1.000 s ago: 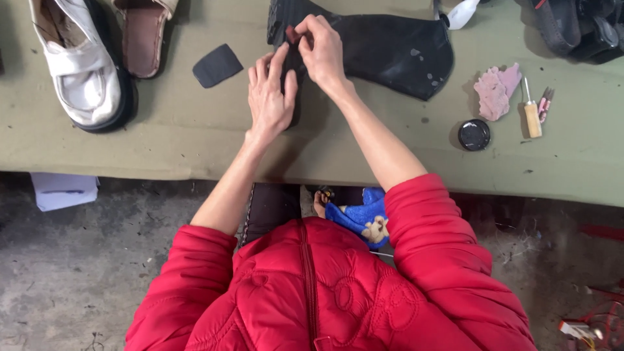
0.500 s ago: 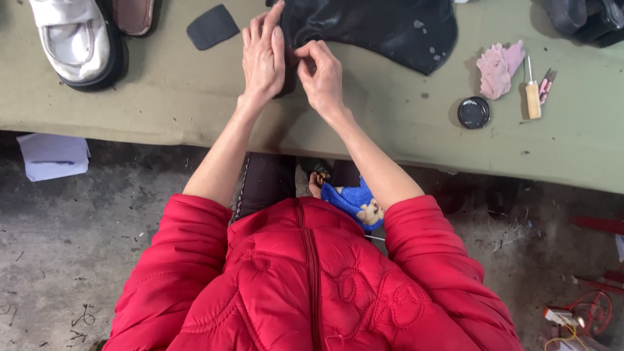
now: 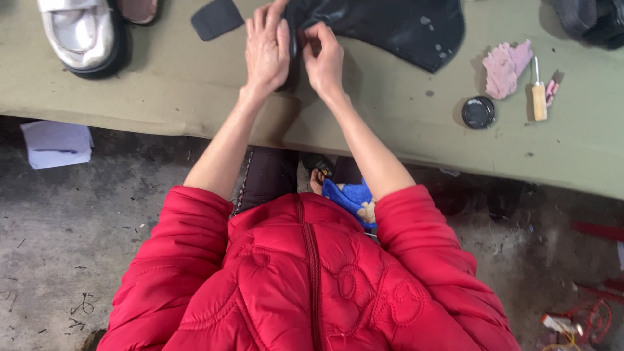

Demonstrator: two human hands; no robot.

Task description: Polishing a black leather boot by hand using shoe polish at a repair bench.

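At the far edge of the olive worktop (image 3: 162, 97) lies a black leather piece (image 3: 396, 26), its long axis running left to right and its rounded end pointing right. The left hand (image 3: 266, 52) rests flat on its left end with fingers extended, while the right hand (image 3: 323, 58) has its fingers curled, pinching that same edge. Off to the right sit a pink rag (image 3: 506, 65), a wooden-handled tool (image 3: 537, 94) and a round black tin (image 3: 478, 112). A white shoe (image 3: 81, 32) stands far left, with a small black patch (image 3: 218, 18) nearby.
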